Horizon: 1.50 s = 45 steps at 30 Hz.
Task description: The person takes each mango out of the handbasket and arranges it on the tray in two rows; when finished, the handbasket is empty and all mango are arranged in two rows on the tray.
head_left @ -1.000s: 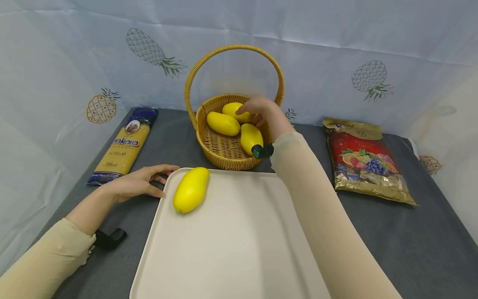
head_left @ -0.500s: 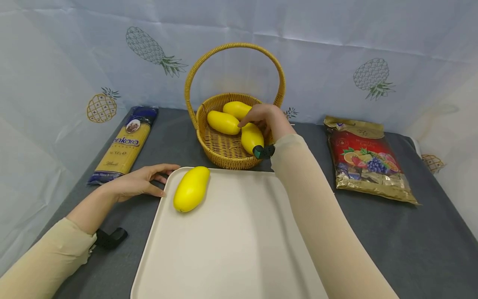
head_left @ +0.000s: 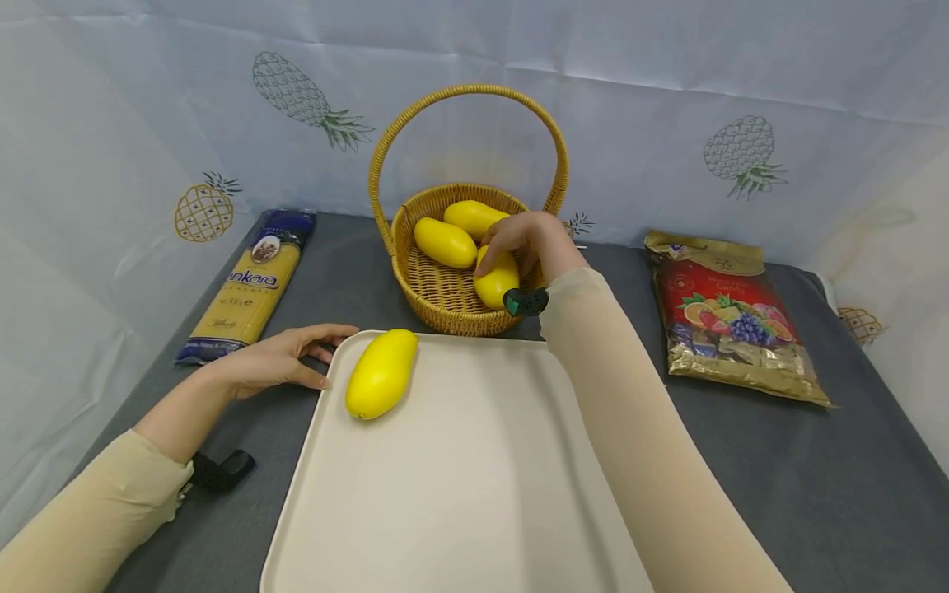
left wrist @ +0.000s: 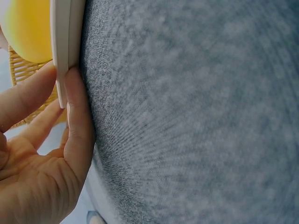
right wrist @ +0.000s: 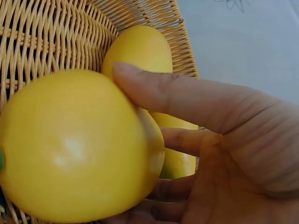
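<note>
A wicker basket (head_left: 415,301) with a tall handle stands at the back and holds three yellow mangoes. My right hand (head_left: 537,239) reaches into it and grips the nearest mango (head_left: 493,288); in the right wrist view the thumb lies over that mango (right wrist: 74,144) and the fingers pass beneath it. The other two, a left mango (head_left: 445,243) and a back mango (head_left: 473,216), lie beside it. Another mango (head_left: 381,375) rests on the cream tray (head_left: 445,494). My left hand (head_left: 278,358) pinches the tray's far-left corner between thumb and finger, clearest in the left wrist view.
A pasta packet (head_left: 245,288) lies at the left on the grey cloth-covered table (head_left: 348,272). At the right is a red and gold candy bag (head_left: 726,321). A white pineapple-print curtain (head_left: 630,148) hangs behind the basket.
My right hand has come down and toward me inside the basket, from over the back mango to the nearest one, and now grips it. My left hand stays at the tray corner.
</note>
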Motion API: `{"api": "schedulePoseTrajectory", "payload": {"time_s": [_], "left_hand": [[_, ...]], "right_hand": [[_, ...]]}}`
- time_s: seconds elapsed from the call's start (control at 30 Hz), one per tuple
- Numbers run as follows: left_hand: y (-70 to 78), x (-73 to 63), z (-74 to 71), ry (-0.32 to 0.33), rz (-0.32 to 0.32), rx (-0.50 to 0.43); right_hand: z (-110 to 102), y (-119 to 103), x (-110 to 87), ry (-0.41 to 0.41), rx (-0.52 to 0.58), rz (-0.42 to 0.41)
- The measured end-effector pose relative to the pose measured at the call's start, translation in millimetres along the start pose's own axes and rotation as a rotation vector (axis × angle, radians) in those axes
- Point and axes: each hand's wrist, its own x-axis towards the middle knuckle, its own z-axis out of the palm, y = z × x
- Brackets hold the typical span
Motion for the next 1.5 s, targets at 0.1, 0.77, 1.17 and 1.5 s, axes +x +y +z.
{"api": "schedulePoseTrajectory", "payload": {"time_s": [0.1,0.77,1.17,1.5], "left_hand": [[-0.1,0.0,0.0,-0.001,0.003,0.002],[-1.0,0.7,0.2,0.0,0.001,0.007],[-1.7,0.6,-0.7,0.0,0.005,0.007],[-2.2,1.2,-0.9,-0.004,0.007,0.012]], "right_hand": [[0,1,1.1,0.018,-0.004,-0.009],[-10,-12,-21.4,0.132,0.071,-0.124],[0,-25,-61.9,0.188,0.086,-0.34],[44,-16,-91.0,0.117,0.204,-0.466]]}}
